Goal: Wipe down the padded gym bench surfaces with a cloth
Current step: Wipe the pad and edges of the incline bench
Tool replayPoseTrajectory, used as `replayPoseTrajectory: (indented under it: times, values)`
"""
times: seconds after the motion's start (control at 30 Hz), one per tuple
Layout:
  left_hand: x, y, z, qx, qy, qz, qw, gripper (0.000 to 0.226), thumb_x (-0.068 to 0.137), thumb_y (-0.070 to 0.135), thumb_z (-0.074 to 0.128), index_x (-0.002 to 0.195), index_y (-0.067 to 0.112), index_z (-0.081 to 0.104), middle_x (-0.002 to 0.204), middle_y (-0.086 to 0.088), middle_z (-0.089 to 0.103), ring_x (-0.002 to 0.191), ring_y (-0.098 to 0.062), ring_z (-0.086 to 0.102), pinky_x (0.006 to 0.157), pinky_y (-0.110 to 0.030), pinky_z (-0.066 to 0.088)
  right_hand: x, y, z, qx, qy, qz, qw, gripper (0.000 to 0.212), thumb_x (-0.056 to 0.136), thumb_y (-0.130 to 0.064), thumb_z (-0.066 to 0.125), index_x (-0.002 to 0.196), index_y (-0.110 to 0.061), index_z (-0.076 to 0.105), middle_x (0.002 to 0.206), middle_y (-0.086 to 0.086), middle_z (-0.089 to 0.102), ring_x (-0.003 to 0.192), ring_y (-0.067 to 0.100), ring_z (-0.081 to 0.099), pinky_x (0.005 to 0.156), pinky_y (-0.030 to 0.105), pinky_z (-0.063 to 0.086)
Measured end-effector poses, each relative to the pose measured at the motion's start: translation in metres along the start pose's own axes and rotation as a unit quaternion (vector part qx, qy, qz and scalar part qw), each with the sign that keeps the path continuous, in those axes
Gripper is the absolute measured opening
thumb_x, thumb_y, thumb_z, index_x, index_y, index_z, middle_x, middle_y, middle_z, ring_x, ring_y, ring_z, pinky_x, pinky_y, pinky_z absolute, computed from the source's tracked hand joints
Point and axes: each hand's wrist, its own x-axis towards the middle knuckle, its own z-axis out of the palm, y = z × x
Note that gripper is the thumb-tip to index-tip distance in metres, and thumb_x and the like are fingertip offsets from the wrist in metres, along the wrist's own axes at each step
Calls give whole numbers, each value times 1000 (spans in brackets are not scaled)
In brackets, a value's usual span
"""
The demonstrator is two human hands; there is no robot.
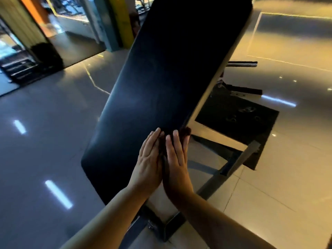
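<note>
At the far left, the glossy tiled floor [45, 123] is showing long white streaks of reflected light, and a yellow pillar [122, 20] is standing further back, just left of the top of the bench.

Running up the middle is the black bench pad [170, 69], tilted as an incline, its narrow top end far from me and its wide lower end close to me.

I am laying my left hand [148, 159] flat near the lower right edge of that pad, fingers straight and close together, gripping nothing, only pressing down.

Just beside it the dark cloth [186, 131] is lying on the pad's right edge. I am seeing it as a thin dark strip between my two hands and as a fuzzy tuft past my right fingertips; most of it is hidden under my palms.

My right hand [177, 162] is resting on the cloth with fingers straight too, pressing rather than clutching, its inner edge touching my left hand.

To the right, the pale metal frame [219, 137] of the bench is slanting down to the floor, and a dark floor mat [233, 119] is lying under it. Further back a metal bar [240, 64] is sticking out to the right from behind the pad.
</note>
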Motion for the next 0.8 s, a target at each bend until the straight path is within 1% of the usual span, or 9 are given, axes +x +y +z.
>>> replayPoseTrajectory:
  times: [0.13,0.23,0.33,0.47,0.53,0.6,0.63,0.7,0.8]
  values:
    - [-1,4,-4,43,12,-64,997,48,106,31,35,153,27,33,161,11,23,150,-4,15,122,-44,26,28,25,-22,-128,-73,-146,978,66,91,-9,54,153,-17,29,164,7,14,152,42,-9,112,69,23]
    - [6,10,-4,12,56,-94,994,48,105,34,32,152,26,35,158,13,29,147,-2,20,121,-40,27,41,20,-29,-140,-53,-178,973,64,92,-6,57,151,-14,32,161,9,25,155,30,3,123,58,9]
    - [5,10,1,-92,133,-158,974,45,103,36,34,147,33,39,149,16,38,141,-5,33,118,-41,33,51,5,-31,-245,-101,-209,941,61,91,-12,57,150,-12,39,157,10,39,151,26,22,126,48,0]
    - [5,11,1,-150,193,-206,948,41,105,19,41,144,34,41,138,17,43,134,-3,39,114,-43,37,76,-8,-54,-343,-206,-325,857,57,93,-20,55,148,-9,44,153,14,45,146,28,36,124,48,20]
    - [14,16,2,-157,197,-208,945,43,105,18,41,146,32,40,138,17,40,135,-2,37,116,-42,35,106,-17,-61,-369,-189,-269,869,57,91,-17,59,147,-8,46,151,15,47,145,29,37,121,51,27]
    - [24,18,3,-154,200,-200,947,42,105,20,40,147,29,39,140,18,38,137,-1,34,118,-41,32,129,-37,-56,-383,-160,-173,893,55,95,-12,45,149,-4,40,153,19,42,147,32,32,122,53,23]
    - [29,16,3,-149,205,-195,947,42,105,21,41,147,28,40,141,17,38,137,0,32,119,-40,30,132,-47,-48,-401,-181,-169,882,56,96,-12,35,151,-2,33,156,22,37,149,34,27,123,53,19]
    - [35,7,2,-143,207,-188,949,43,105,24,45,147,26,41,146,14,39,139,-1,31,119,-40,30,121,-52,-28,-420,-275,-238,831,60,96,-15,22,155,0,21,161,24,24,152,36,18,125,51,10]
    - [36,-6,1,-89,197,-184,959,45,104,25,41,149,24,40,154,9,37,145,-5,25,121,-42,25,135,-45,-33,-411,-284,-294,815,58,96,-15,22,150,-12,42,156,11,41,148,24,33,121,53,23]
